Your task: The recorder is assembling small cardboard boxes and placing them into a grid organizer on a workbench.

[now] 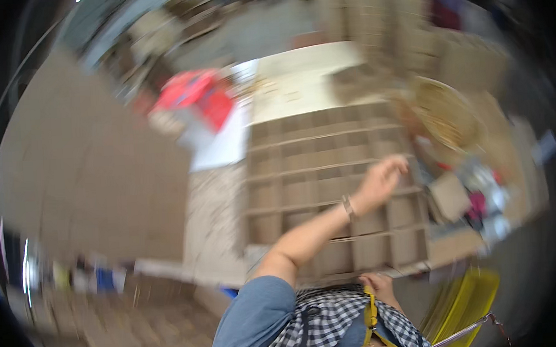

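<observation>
A cardboard box divided into many square compartments [331, 203] lies on the table in front of me. My left hand [383, 178], with a band on its wrist, reaches over the right side of the dividers. Motion smears its fingers, and I cannot tell whether anything is between them. Close to my body, my right hand [379, 285] is at the box's near edge. Its fingers are blurred and partly hidden, so their grip does not show.
To the right stand a round basket [449, 115] with small pale pieces inside and a small cardboard box [449, 196] beside plastic bags. A red bag [200, 95] sits at the far left. A large cardboard sheet [93, 166] fills the left; a yellow crate [467, 305] is low on the right.
</observation>
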Motion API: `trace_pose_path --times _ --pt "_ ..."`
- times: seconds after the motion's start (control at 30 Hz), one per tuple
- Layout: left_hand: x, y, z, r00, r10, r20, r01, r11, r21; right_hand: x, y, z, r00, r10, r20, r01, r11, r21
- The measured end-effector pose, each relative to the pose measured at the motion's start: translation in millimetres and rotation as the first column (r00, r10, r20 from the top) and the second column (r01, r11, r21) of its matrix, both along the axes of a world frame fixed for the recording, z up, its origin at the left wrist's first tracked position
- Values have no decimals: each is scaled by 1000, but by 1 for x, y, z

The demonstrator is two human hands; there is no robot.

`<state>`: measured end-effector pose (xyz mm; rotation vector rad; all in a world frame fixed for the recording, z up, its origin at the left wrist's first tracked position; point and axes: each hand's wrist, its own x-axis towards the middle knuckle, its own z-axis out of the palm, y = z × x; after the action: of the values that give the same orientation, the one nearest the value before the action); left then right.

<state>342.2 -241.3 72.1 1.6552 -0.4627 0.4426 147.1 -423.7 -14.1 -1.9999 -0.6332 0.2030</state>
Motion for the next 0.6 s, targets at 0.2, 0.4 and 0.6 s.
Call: trace_pose_path --times 0.2,0.4,0.6 --pt "-284 225 -6 486 874 -9 -797 448 405 4 90 30 900 435 17 -435 897 76" --pt "-543 319 64 -325 818 474 -386 -573 723 -37 200 47 570 807 157 -822 560 107" --pt "-646 375 31 -504 832 230 -262 -401 878 -92 263 53 230 940 251 -973 224 52"
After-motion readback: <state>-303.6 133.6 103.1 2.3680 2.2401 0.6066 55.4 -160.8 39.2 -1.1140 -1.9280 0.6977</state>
